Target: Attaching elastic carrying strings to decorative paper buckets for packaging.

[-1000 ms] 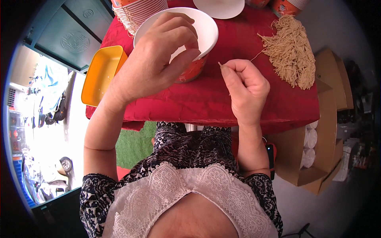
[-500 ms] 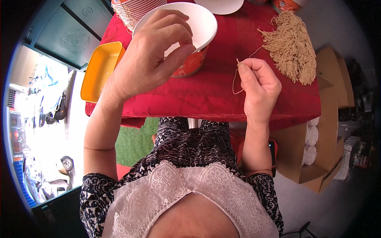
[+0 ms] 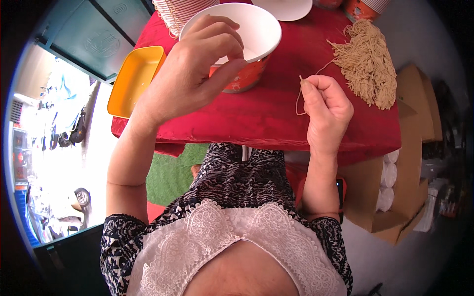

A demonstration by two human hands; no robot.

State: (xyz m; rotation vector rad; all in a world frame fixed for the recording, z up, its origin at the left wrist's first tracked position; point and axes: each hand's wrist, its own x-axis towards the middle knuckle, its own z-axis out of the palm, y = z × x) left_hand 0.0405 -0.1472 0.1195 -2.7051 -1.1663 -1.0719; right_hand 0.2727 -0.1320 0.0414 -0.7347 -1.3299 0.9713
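My left hand [image 3: 197, 66] hovers at the near left side of a white-lined paper bucket [image 3: 256, 29] with an orange-red outside. Its fingers curve loosely, the thumb stands apart, and nothing shows between them. Whether it touches the rim I cannot tell. Farther right, above the red cloth [image 3: 247, 116], my right hand [image 3: 328, 111] is closed, pinching a thin beige string [image 3: 298, 98] between thumb and forefinger. A short end pokes up past the thumb, and a loop hangs down beside it. From this hand the strand runs toward a heap of beige strings [image 3: 368, 69] on the table.
A yellow plastic tray [image 3: 133, 81] sits at the table's left edge. Behind the bucket are a stack of white-rimmed buckets [image 3: 180, 12] and a white round lid or plate [image 3: 286, 9]. Open cardboard boxes [image 3: 410, 163] with white rolls stand right of the table.
The whole view has shifted slightly, so the bucket and tray appear farther right. Both hands keep nearly the same pose, and the right still pinches the string.
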